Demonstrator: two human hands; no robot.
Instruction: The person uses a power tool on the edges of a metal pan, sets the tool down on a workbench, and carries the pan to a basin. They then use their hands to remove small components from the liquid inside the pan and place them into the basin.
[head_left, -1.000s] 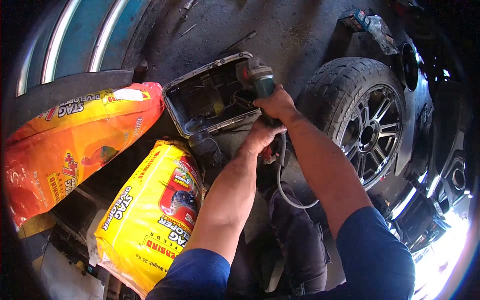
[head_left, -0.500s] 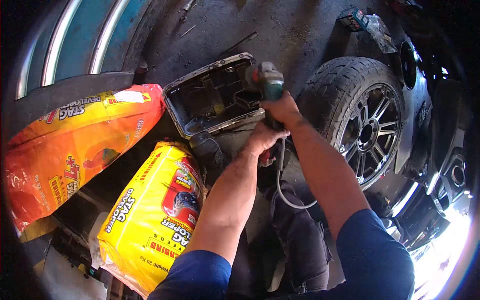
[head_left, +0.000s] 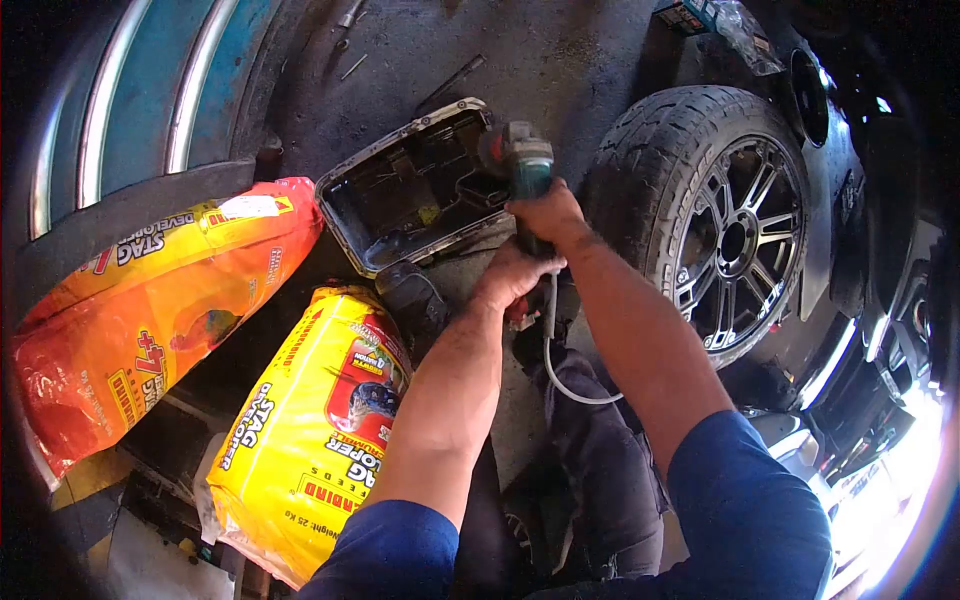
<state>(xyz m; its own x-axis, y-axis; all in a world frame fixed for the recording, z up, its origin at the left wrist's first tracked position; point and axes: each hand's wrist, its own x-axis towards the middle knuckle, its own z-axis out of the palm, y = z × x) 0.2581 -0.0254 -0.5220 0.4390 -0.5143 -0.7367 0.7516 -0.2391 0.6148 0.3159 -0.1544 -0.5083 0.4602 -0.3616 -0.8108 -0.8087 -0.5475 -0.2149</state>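
Workshop: power tool (head_left: 532, 180), vehicle wheel (head_left: 712, 225)

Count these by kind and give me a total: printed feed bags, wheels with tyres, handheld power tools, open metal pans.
Printed feed bags: 2 (orange-and-yellow bag, mostly yellow bag)
Wheels with tyres: 1 (black tyre on a dark, bright-edged spoked wheel)
Handheld power tools: 1 (green-and-grey angle grinder)
Open metal pans: 1 (dark rectangular pan)
Total: 5

yellow sack (head_left: 305, 430) — orange sack (head_left: 165, 315) — wheel (head_left: 712, 232)
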